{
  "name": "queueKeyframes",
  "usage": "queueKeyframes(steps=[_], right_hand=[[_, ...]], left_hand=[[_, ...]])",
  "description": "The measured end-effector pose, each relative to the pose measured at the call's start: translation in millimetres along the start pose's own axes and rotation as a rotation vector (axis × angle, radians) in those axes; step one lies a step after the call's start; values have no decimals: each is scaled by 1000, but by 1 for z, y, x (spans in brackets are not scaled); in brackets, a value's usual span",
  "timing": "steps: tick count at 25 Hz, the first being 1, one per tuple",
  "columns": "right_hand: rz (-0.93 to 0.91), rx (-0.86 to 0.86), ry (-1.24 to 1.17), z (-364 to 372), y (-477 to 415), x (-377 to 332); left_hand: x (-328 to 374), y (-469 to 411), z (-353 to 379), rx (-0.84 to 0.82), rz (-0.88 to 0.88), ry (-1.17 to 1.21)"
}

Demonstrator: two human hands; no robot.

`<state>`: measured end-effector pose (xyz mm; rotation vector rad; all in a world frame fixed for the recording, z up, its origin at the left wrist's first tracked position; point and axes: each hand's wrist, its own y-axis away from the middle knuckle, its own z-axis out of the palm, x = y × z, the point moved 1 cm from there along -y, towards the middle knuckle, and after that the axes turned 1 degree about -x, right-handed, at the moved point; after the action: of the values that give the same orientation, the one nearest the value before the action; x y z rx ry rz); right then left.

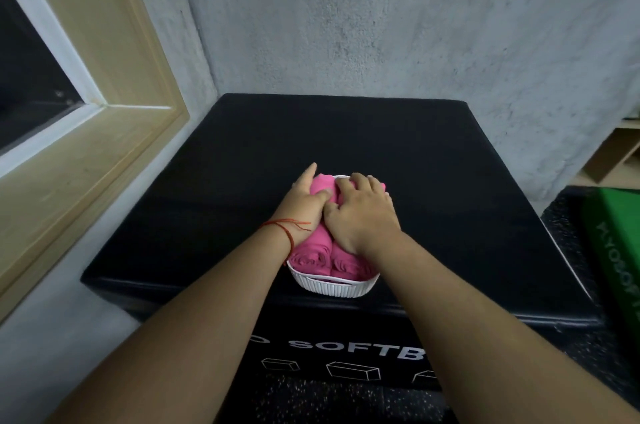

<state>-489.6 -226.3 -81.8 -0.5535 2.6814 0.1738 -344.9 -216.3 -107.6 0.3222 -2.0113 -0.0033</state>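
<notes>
A small white ribbed basket (332, 288) sits near the front edge of a black padded box (433, 164). Two rolled pink towels lie in it side by side, the left roll (310, 255) and the right roll (346, 266), their spiral ends facing me. My left hand (303, 202) lies on the left roll with fingers straight, a red string around its wrist. My right hand (363, 212) rests palm down on the right roll, fingers spread and slightly bent over its far end. The middle of both towels is hidden under my hands.
A grey concrete wall (381, 25) rises behind the box. A wooden window frame (104, 105) runs along the left. A green padded block (616, 243) lies on the speckled floor at the right, with a wooden shelf (613, 157) beyond it.
</notes>
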Motion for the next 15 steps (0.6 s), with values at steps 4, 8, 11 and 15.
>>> queueKeyframes(steps=[4, 8, 11, 15], right_hand=[[52, -83, 28, -12, 6, -6], [34, -36, -78, -17, 23, -6], [74, 108, -171, -9, 36, -5], [112, 18, -134, -2, 21, 0]], left_hand=[[20, 9, -6, -103, -51, -216], [33, 15, -3, -49, -50, -461], [23, 25, 3, 53, 121, -478], [8, 13, 2, 3, 191, -379]])
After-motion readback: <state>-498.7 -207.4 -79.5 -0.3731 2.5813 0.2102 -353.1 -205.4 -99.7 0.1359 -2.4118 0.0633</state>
